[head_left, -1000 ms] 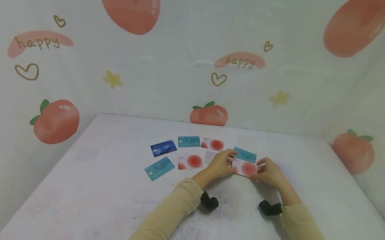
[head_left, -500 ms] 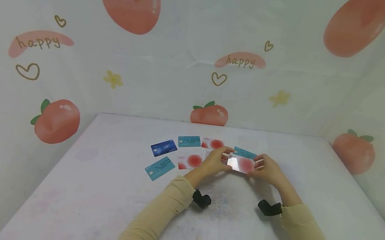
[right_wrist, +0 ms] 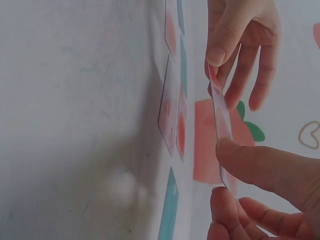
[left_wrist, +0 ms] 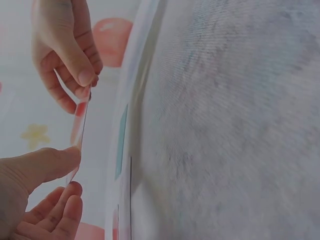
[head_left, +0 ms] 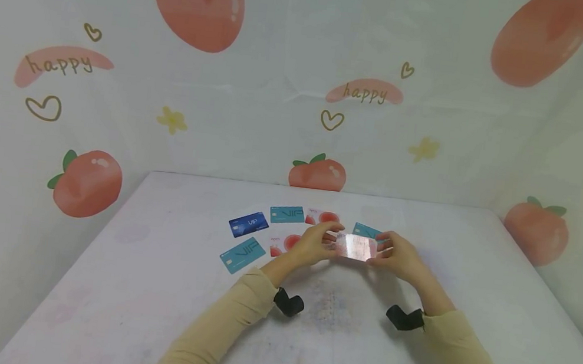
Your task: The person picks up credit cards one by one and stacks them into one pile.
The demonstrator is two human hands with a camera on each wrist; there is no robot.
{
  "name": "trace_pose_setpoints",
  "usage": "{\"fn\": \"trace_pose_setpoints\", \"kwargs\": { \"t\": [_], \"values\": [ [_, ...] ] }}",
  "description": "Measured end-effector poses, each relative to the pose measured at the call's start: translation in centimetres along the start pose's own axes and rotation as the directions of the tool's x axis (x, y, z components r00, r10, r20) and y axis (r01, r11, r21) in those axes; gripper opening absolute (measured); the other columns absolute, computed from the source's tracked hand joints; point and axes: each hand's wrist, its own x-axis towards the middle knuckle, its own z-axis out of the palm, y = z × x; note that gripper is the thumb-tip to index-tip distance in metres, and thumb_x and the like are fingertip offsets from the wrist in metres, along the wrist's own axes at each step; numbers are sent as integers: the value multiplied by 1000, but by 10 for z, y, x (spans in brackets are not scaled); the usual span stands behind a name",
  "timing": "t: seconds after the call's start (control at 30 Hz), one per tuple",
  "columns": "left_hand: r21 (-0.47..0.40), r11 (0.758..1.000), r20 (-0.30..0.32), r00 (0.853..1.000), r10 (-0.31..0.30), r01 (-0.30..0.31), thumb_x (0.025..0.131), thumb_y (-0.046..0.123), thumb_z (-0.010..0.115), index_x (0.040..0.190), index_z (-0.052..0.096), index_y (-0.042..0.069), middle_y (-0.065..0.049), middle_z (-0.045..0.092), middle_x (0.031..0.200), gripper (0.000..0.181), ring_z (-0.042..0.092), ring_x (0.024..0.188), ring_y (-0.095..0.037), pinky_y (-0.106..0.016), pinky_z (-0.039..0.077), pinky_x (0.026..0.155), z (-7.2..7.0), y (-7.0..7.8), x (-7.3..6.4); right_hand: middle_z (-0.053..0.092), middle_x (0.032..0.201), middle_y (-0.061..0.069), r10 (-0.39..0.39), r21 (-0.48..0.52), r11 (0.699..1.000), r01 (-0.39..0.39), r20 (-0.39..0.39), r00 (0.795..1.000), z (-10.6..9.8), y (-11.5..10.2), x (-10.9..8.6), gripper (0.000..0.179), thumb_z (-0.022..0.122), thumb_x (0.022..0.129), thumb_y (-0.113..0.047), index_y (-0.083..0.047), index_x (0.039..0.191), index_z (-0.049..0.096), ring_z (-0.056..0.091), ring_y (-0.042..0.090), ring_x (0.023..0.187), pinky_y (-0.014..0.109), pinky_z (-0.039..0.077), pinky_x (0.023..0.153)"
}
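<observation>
A white-and-pink card (head_left: 356, 247) with a red print is held up off the table, glare washing over its face in the head view. My left hand (head_left: 311, 245) pinches its left end between thumb and fingers. At the other end my right hand (head_left: 400, 257) pinches it the same way. Both wrist views show the card edge-on, thumbs on the near face: the left thumb (left_wrist: 55, 162) and the right thumb (right_wrist: 265, 162). Behind the held card lies a teal card (head_left: 366, 230), partly covered by it and the right hand.
Left of the hands lie a blue VIP card (head_left: 248, 224), a teal VIP card (head_left: 242, 255) and another teal card (head_left: 286, 214). A red-printed card (head_left: 323, 217) lies behind my left hand, which partly hides a similar one (head_left: 282, 244). A pale pink card (right_wrist: 169, 115) shows in the right wrist view.
Both hands have moved left with the card and raised it from in front of the teal card. The card has tilted so that glare covers its print. My left forearm has shifted left.
</observation>
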Motion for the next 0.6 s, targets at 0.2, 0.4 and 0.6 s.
{"fn": "trace_pose_setpoints", "kwargs": {
  "t": [0.2, 0.4, 0.6],
  "values": [
    [10, 1000, -1, 1000, -27, 27, 82, 7, 69, 132, 50, 10, -9, 54, 132, 54, 57, 115, -26, -34, 50, 94, -8, -3, -8, 58, 107, 25, -20, 6, 1000, 19, 7, 1000, 5, -7, 0, 58, 75, 77, -15, 8, 121, 46, 62, 30, 94, 36, 55, 76],
    [17, 998, -11, 998, -61, 61, 82, 8, 69, 133, 49, 16, -6, 53, 134, 55, 56, 117, -24, -34, 50, 94, -14, -4, -16, 59, 106, 23, -55, 7, 998, 55, 3, 999, 10, -10, 1, 56, 76, 76, -17, 6, 119, 48, 63, 30, 93, 36, 55, 76],
    [20, 999, -30, 999, -30, 31, 81, 6, 70, 132, 50, 11, -8, 54, 134, 55, 58, 115, -26, -36, 50, 93, -19, -9, -24, 61, 105, 22, -90, 4, 996, 90, 2, 996, 14, -15, 1, 54, 76, 76, -17, 6, 118, 50, 63, 29, 91, 36, 55, 77]
  ]
}}
